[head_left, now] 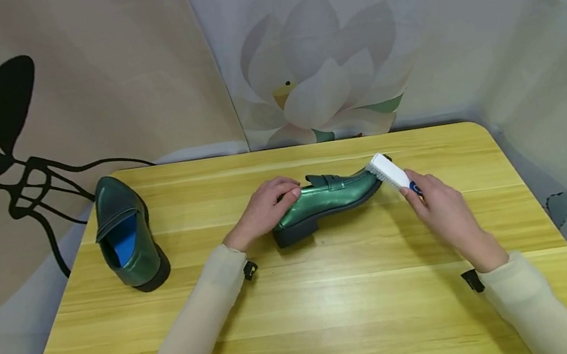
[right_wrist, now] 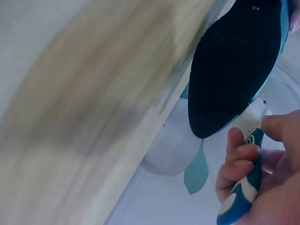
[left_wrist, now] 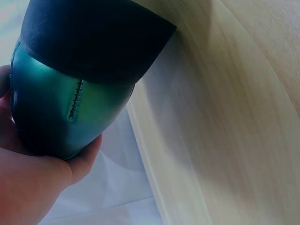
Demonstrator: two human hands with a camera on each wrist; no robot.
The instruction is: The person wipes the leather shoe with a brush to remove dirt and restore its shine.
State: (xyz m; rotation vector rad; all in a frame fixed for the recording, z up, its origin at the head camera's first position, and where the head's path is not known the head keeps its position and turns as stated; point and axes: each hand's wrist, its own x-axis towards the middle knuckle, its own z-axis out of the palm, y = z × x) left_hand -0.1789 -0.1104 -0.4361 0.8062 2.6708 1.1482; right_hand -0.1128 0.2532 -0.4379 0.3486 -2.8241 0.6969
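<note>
My left hand grips a green loafer by its heel end, the thumb on the near side and fingers round the opening. In the left wrist view the loafer's dark heel block and back seam show above the hand. The loafer's toe points right, and its dark sole faces the right wrist camera. My right hand holds a white brush by its blue and white handle. The brush's bristles are at the loafer's toe.
A second green loafer with a blue insole stands at the left side of the wooden table, toe toward the back. Behind the table hangs a cloth with a printed flower; dark printed leaves show at the left.
</note>
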